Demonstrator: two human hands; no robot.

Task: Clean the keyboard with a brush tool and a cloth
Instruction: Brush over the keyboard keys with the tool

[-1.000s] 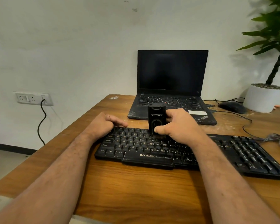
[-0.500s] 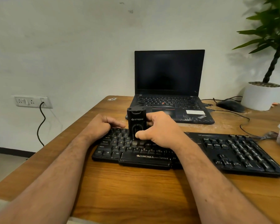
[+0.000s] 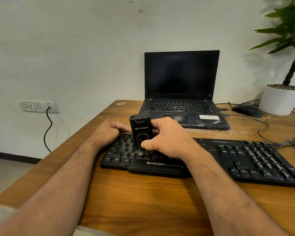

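Black keyboard (image 3: pixel 203 160) lay on the wooden counter (image 3: pixel 143 198) before me. My right hand (image 3: pixel 167 137) gripped the brush tool (image 3: pixel 140 132) upright over its left keys (bristles blurred). My left hand (image 3: pixel 107 132) rested curled on the keyboard's left end, holding nothing.

Right hand (image 3: pixel 167 137) around upright brush tool (image 3: pixel 140 132) on keyboard (image 3: pixel 245 157), left hand (image 3: pixel 107 132) beside.
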